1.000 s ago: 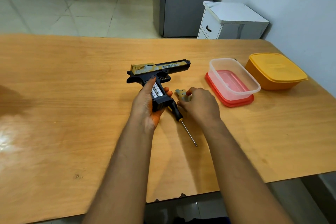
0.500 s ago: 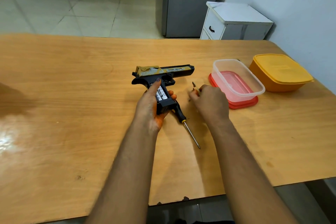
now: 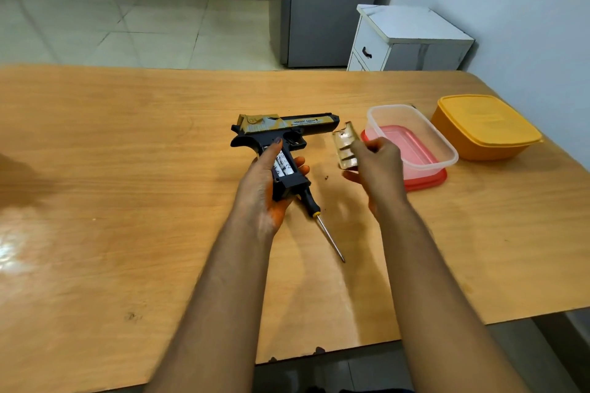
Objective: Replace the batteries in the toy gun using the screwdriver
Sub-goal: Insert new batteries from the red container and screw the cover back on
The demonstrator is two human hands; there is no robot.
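**Over the table, cover lifted clear of the grip**

Around the black handle the left hand (image 3: 266,188) is wrapped, holding the toy gun (image 3: 281,132) with its batteries (image 3: 283,166) exposed. Right of that hold, the right hand (image 3: 378,169) pinches the gold battery cover (image 3: 344,145), now raised higher and turned up than half a second ago. Just below the held handle, the screwdriver (image 3: 319,222) lies unmoved on the wooden table (image 3: 127,169).

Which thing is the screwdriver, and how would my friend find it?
Start at the wooden table and find the toy gun in the left hand. The screwdriver lies flat just below its grip: the only thin tool, black handle, yellow collar, bare metal shaft.
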